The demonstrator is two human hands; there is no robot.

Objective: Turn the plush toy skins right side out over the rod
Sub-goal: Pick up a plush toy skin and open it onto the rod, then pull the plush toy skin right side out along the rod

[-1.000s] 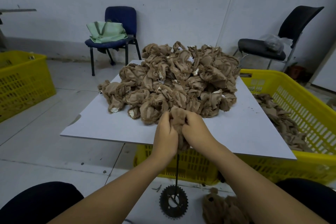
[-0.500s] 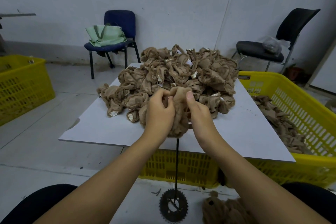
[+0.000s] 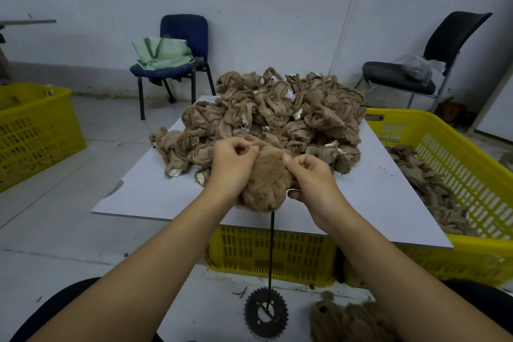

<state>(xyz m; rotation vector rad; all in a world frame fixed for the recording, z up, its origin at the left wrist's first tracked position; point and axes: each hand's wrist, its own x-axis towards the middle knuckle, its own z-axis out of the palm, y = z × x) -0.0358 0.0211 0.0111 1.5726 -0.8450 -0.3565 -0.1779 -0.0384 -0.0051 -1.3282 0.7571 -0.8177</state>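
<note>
Single head-worn wide-angle view, looking forward and down. Close on the table (image 3: pixel 388 203) edge, forearms entering from the bottom. Far wall and chairs (image 3: pixel 183 44) in the background.

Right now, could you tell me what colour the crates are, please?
Yellow crates, clearest in the head view.

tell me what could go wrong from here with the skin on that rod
1. The rod is thin; both hands, left hand and right hand, pulling the plush skin down hard might poke its tip through a seam.
2. Its only visible base is a sprocket, so uneven pulling might tip it.
</note>
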